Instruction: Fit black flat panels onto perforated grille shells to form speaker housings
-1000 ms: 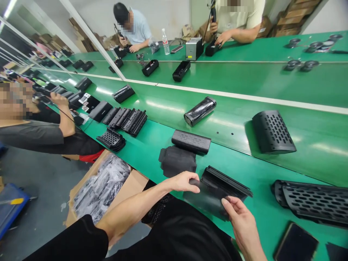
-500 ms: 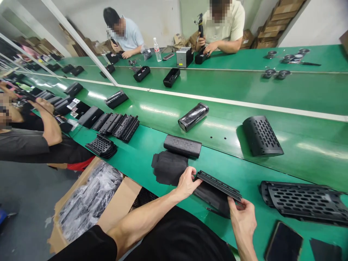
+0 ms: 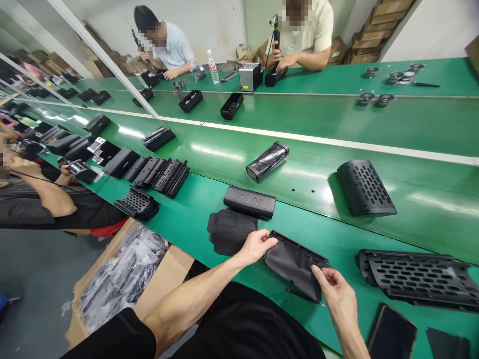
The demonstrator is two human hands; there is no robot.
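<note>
An electronics assembly workshop is shown: a long green conveyor bench (image 3: 232,149) is lined with black speaker housings (image 3: 267,160) and perforated grilles (image 3: 364,187); workers (image 3: 164,45) are seated along its far side, and cardboard boxes (image 3: 377,25) are stacked behind them

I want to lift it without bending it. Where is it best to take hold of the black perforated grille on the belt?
Probably by the two short ends of the black perforated grille, coming from above: it lies arched, curved side up, nothing touching it.
</note>
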